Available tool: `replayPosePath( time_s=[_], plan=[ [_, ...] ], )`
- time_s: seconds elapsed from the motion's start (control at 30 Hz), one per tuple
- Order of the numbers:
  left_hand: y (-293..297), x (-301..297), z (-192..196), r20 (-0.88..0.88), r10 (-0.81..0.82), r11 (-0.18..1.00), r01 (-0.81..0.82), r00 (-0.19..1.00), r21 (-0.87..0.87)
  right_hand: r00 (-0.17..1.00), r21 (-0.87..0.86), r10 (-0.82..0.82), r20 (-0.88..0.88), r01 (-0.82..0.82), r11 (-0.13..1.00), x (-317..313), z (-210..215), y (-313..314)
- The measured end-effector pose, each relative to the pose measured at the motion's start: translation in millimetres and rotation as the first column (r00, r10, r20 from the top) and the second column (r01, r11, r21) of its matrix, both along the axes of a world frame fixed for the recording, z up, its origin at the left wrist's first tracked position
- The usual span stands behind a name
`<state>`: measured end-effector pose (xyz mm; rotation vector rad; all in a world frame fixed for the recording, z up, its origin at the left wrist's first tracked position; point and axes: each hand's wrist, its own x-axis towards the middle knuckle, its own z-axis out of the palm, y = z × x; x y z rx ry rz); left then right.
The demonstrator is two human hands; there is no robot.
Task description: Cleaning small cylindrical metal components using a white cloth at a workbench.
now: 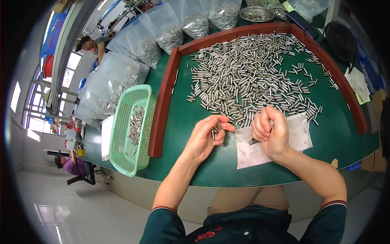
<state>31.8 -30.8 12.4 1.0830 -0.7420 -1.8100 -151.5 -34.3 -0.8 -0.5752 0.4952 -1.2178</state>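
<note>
Small metal pins lie in a wide heap on the green table in front of me. Just below the heap, my left hand is curled around a few metal pins, thumb and forefinger reaching to the right. My right hand is closed in a fist over a white cloth with grey smudges. From under that fist sticks a short dark grey tip; the rest of it is hidden in the fingers, so its kind cannot be told.
A dark red wooden frame borders the heap on three sides. Left of it stands a green plastic basket with pins inside. Clear bags of pins line the back, beside a metal bowl. A black fan stands at right. Two people are farther left.
</note>
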Motion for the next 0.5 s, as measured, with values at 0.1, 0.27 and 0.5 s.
replayPosePath(
  time_s=[0.1,0.27,0.5],
  plan=[
    [-1.8,11.9,-11.7,0.058,-0.057,0.985,0.065,0.997,-0.160,1.000,-0.009,0.007,0.007,-0.007,1.000,0.2,2.3,0.5],
    [0.2,-3.3,-10.4,0.799,0.305,0.828,0.270,0.518,-0.491,1.000,-0.005,0.012,0.003,-0.012,1.000,-0.3,-0.8,-2.1],
    [1.1,-5.7,-8.6,0.865,0.375,0.738,0.458,0.334,-0.496,1.000,0.002,0.005,0.014,-0.006,1.000,0.3,1.4,-2.1]
  ],
)
